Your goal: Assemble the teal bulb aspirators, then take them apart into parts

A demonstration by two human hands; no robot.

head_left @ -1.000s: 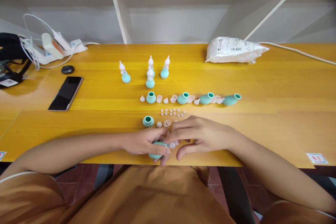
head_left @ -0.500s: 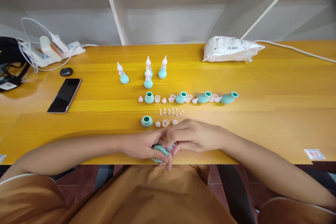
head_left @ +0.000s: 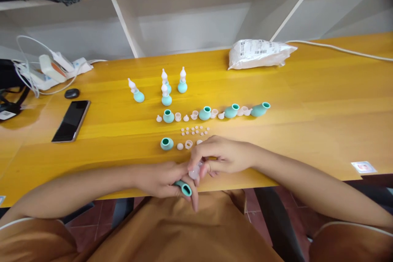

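At the table's front edge my left hand (head_left: 162,178) is closed round a teal squeeze bulb (head_left: 186,188); its open mouth faces me, pressed into an oval. My right hand (head_left: 222,155) pinches a translucent plastic piece (head_left: 194,172) just above the bulb, apart from its mouth. Fingers of both hands hide part of this piece. Beyond them a wide teal bulb (head_left: 167,143) stands beside a small pale ball (head_left: 180,146) and a clear ring-shaped part (head_left: 188,144). Several tiny pale discs (head_left: 193,133) lie in rows behind these.
Farther back runs a line of teal bulbs (head_left: 205,113) alternating with clear cups (head_left: 194,115) and pale tips (head_left: 186,118). Several bulbs with white nozzles (head_left: 182,86) stand behind. A phone (head_left: 71,121), mouse (head_left: 72,93), power strip (head_left: 82,67) and white plastic bag (head_left: 260,54) lie around.
The bulb in my left hand has turned so its mouth shows, and the translucent piece in my right hand is now apart from it. The camera view has tilted slightly.
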